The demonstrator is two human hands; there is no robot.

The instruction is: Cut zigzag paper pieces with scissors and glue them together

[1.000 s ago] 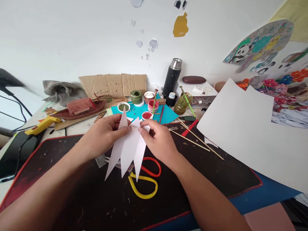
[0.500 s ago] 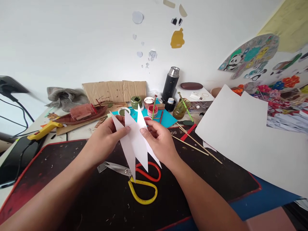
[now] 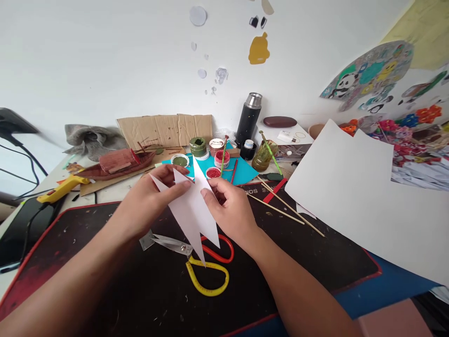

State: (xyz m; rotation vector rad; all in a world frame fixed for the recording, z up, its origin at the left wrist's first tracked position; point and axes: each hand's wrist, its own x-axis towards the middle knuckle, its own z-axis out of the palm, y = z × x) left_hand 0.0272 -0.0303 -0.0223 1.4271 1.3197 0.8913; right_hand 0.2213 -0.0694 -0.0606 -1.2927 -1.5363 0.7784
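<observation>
your left hand (image 3: 150,201) and right hand (image 3: 228,208) both pinch the fan of white pointed paper pieces (image 3: 192,213), held above the black desk mat (image 3: 105,262), over the red-and-yellow-handled scissors (image 3: 207,269). set thumbs close to the overlap, i'd say, so the layers don't slide.

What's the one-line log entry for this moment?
left hand: grips pointed white paper cutouts | right hand: grips same cutouts | scissors: on black mat, beneath cutouts

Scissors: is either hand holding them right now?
No, the scissors lie on the black mat while the left hand and right hand hold white paper.
</observation>
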